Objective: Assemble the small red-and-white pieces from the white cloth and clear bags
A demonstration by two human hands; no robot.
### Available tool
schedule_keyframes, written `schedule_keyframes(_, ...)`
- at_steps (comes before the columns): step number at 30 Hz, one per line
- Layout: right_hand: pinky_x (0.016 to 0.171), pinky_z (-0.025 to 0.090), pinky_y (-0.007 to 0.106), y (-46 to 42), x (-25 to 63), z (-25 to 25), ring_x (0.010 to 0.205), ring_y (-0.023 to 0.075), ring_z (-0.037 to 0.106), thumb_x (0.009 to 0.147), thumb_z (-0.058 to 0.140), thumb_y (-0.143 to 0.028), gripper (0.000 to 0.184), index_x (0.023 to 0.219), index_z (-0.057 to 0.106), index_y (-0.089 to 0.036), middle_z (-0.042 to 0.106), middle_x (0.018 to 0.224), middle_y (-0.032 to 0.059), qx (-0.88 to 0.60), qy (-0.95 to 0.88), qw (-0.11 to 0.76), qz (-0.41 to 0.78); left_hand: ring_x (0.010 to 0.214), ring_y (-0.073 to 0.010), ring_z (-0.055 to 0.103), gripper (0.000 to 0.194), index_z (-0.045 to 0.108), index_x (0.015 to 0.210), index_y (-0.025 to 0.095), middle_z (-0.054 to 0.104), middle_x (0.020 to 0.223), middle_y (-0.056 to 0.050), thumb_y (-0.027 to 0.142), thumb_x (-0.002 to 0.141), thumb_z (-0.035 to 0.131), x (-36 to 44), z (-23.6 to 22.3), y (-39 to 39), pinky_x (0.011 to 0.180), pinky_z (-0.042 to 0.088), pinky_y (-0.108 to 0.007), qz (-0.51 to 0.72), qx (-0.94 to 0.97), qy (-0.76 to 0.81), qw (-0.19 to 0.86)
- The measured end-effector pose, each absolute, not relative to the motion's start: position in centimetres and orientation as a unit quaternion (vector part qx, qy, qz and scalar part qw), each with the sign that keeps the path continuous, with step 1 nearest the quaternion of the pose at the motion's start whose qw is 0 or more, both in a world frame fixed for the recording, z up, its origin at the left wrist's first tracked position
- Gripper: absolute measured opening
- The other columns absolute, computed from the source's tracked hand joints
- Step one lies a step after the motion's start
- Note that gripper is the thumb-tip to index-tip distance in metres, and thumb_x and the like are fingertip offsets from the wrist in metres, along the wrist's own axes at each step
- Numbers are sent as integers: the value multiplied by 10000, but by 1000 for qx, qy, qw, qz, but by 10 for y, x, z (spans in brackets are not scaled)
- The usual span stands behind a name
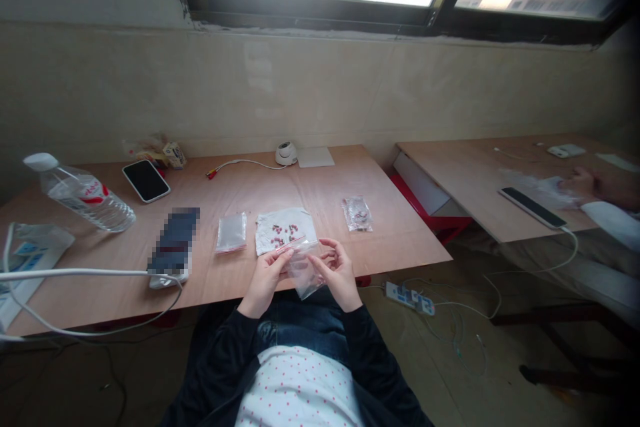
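Observation:
A clear zip bag (306,273) with a reddish strip along its top hangs between my two hands, just off the table's front edge. My left hand (270,273) pinches its left upper side, and my right hand (337,273) grips it on the right with fingers curled. Whether anything lies inside the bag I cannot make out. Right behind it, a white cloth (265,221) bears several small reddish and dark pieces (285,232). To the left lies a stack of flat clear bags (232,232); to the right, a filled clear bag (357,213) holds small pieces.
On the left are a tilted water bottle (90,197), a phone (147,180), a pixelated device (175,240) and white cables (75,273). A dome camera (285,153) sits at the back. Another person's hand (580,183) works at the right table. A power strip (410,297) lies on the floor.

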State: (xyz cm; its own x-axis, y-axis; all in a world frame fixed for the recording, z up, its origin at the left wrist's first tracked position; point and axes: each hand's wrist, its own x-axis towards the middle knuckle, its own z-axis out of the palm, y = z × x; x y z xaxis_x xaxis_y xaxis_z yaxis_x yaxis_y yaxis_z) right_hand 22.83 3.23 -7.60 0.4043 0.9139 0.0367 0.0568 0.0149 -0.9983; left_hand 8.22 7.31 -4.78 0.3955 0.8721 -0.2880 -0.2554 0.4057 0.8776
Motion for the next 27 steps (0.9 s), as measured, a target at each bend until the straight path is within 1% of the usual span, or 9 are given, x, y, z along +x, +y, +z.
schedule_keyframes(3, 404, 433, 226, 35, 232, -75, 460, 96, 482, 681, 657, -443, 324, 831, 617, -158, 576, 668, 6, -576, -397, 578, 419, 798, -233, 667, 332, 650, 955, 109, 701, 895, -110, 332, 711, 670, 80, -44, 72, 720, 520, -334, 377, 389, 381, 749)
schedule_keyframes(6, 534, 486, 256, 42, 245, -71, 563, 126, 553, 709, 642, -428, 287, 752, 620, -146, 613, 680, 27, -566, -413, 597, 390, 795, -240, 671, 361, 644, 967, 92, 699, 909, -137, 367, 733, 643, 77, -42, 72, 688, 521, -311, 389, 384, 391, 741)
schedule_keyframes(8, 634, 506, 295, 50, 261, -65, 678, 156, 596, 748, 613, -418, 287, 819, 626, -140, 640, 764, 55, -583, -416, 607, 345, 806, -246, 671, 384, 641, 972, 77, 697, 911, -155, 390, 752, 618, 75, -41, 73, 693, 520, -308, 396, 384, 397, 733)
schedule_keyframes(10, 662, 510, 319, 59, 281, -57, 741, 168, 603, 790, 578, -407, 312, 923, 618, -127, 635, 852, 79, -644, -401, 593, 269, 814, -252, 671, 394, 640, 966, 66, 696, 906, -165, 399, 758, 608, 73, -40, 74, 718, 519, -323, 398, 387, 399, 730)
schedule_keyframes(13, 757, 498, 366, 69, 311, -45, 897, 177, 578, 863, 515, -324, 300, 1097, 532, -137, 566, 1069, 80, -675, -384, 582, 240, 800, -253, 674, 404, 637, 974, 72, 697, 906, -163, 404, 744, 622, 71, -38, 73, 713, 523, -330, 398, 391, 409, 722)
schedule_keyframes(20, 814, 477, 365, 73, 329, -29, 962, 184, 552, 873, 504, -304, 285, 1113, 526, -152, 526, 1144, 101, -703, -363, 560, 246, 750, -217, 681, 388, 607, 1055, 121, 701, 917, -128, 372, 758, 611, 71, -32, 70, 620, 516, -262, 396, 432, 426, 689)
schedule_keyframes(22, 780, 491, 353, 67, 318, -30, 913, 169, 568, 876, 497, -312, 272, 1093, 535, -153, 552, 1100, 88, -697, -373, 547, 276, 775, -211, 677, 365, 608, 1059, 133, 690, 969, -122, 351, 766, 604, 71, -32, 70, 608, 507, -244, 413, 455, 432, 660)
schedule_keyframes(25, 581, 496, 267, 51, 288, -35, 677, 142, 601, 820, 545, -416, 305, 879, 613, -125, 626, 813, 63, -671, -404, 513, 351, 839, -209, 664, 327, 625, 1046, 142, 677, 1015, -112, 324, 777, 589, 72, -32, 69, 645, 509, -250, 431, 495, 436, 616)
schedule_keyframes(27, 458, 428, 211, 40, 263, -40, 545, 120, 581, 796, 527, -495, 388, 753, 617, -120, 611, 652, 43, -583, -449, 457, 499, 914, -213, 642, 302, 640, 1034, 141, 675, 1024, -104, 302, 788, 571, 73, -30, 67, 737, 510, -278, 430, 523, 425, 600)
